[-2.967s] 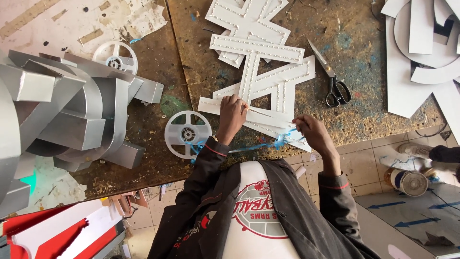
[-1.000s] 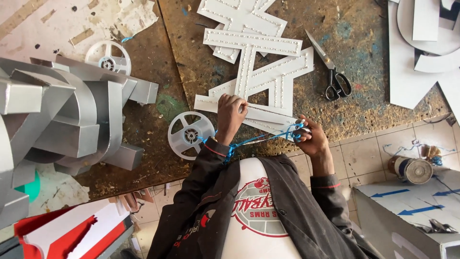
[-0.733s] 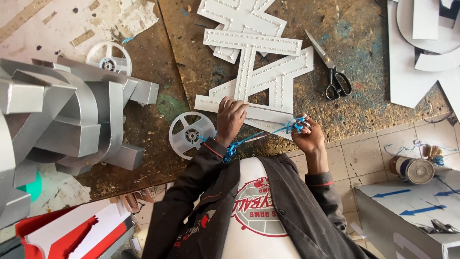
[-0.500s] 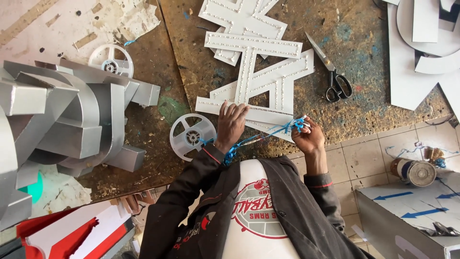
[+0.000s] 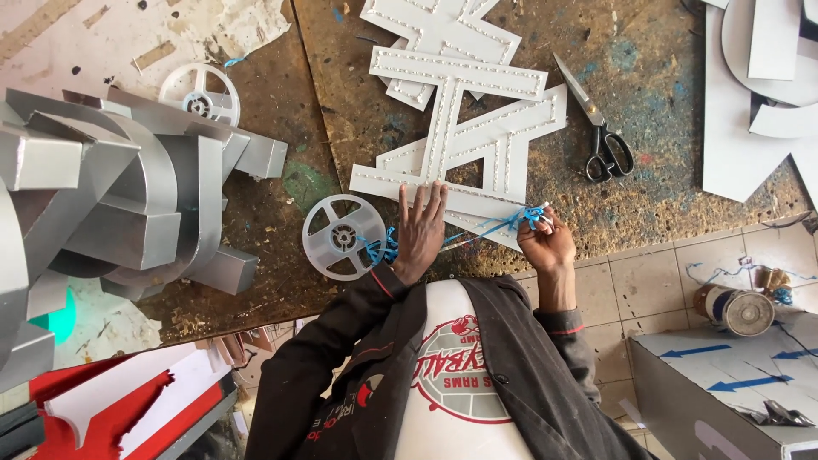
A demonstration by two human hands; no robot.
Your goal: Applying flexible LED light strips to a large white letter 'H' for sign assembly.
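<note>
My left hand [image 5: 422, 230] lies flat with fingers spread on the near edge of a white letter cut-out [image 5: 464, 136] dotted with small holes, on the worn workbench. My right hand [image 5: 545, 243] is closed on a bunch of blue string [image 5: 520, 220] at the cut-out's lower right corner. The string runs left under my left hand to a tangle beside a white plastic reel [image 5: 343, 237]. Black-handled scissors [image 5: 601, 140] lie to the right of the cut-out, apart from both hands.
Large silver channel letters [image 5: 128, 196] are piled at the left, with a second white reel [image 5: 200, 94] behind them. White cut shapes [image 5: 758, 102] lie at the far right. On the tiled floor stand a tape roll [image 5: 741, 308] and a grey box with blue arrows [image 5: 724, 383]. Red and white boards [image 5: 128, 400] sit bottom left.
My left hand has opened from a loose fist and now lies flat on the cut-out. My right hand keeps hold of the blue string, nearly in place.
</note>
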